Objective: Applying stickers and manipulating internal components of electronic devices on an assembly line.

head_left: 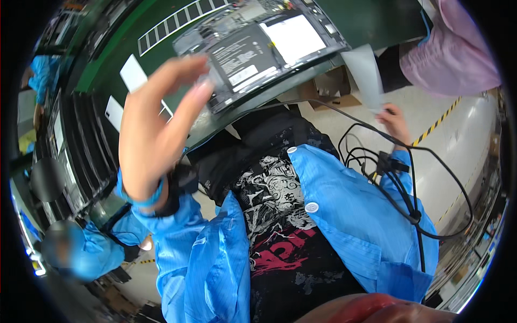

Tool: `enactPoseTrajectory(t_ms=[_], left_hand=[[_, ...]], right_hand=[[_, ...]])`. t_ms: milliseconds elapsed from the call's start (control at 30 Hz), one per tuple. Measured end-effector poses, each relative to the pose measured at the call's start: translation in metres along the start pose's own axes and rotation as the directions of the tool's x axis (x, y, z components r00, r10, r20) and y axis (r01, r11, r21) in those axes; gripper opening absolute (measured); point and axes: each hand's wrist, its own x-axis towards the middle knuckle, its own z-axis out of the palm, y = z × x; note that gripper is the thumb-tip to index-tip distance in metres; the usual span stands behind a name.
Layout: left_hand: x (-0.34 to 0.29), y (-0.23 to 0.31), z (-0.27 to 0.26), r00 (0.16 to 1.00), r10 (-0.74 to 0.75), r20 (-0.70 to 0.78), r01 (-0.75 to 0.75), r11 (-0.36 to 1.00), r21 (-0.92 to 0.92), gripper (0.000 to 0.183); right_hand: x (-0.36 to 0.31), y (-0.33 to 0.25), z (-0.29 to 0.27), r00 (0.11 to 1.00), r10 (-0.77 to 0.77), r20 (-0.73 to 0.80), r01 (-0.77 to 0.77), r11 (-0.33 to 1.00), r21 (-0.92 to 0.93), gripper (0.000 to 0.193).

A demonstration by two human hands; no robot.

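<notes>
Fig.: view down past a blue coat to a green bench [377, 21] at 12 o'clock. An opened flat device [258, 48], dark inside w/ a white panel and grey label, lies at the bench's near edge, tilted, one corner past the lip. Risk, as judged: a knock from the raised left hand [156, 134], at 10 o'clock, could tip it off. That hand's fingers are loosely spread, tips touching a clear film [207, 81] over the device. Right hand [396, 121], at 2 o'clock, lowered near a grey sheet [366, 70]; grip hidden, can't tell. Black cables [409, 177] dangle at 3 o'clock, a snag risk.
</notes>
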Motion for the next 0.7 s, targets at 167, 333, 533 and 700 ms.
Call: enactPoseTrajectory(t_ms=[167, 333, 533, 700], left_hand=[[-0.061, -0.024, 0.018, 0.972, -0.21, -0.101, 0.212, 0.977, 0.009, 0.021], [-0.083, -0.052, 0.048, 0.908, -0.118, -0.403, 0.165, 0.983, 0.083, 0.016], [-0.084, -0.057, 0.056, 0.906, -0.117, -0.407, 0.226, 0.947, 0.229, 0.016], [-0.08, -0.051, 0.057, 0.912, -0.129, -0.389, 0.223, 0.953, 0.207, 0.016]], right_hand=[[0.021, 0.081, 0.062, 0.94, 0.175, -0.292, -0.166, 0.985, 0.055, 0.019], [0.081, 0.112, 0.069, 0.866, 0.041, -0.498, -0.338, 0.782, -0.524, 0.012], [0.186, 0.239, 0.057, 0.814, 0.415, -0.406, -0.257, 0.885, 0.388, 0.019], [0.233, 0.323, 0.028, 0.997, -0.053, -0.062, -0.018, 0.6, -0.8, 0.033]])
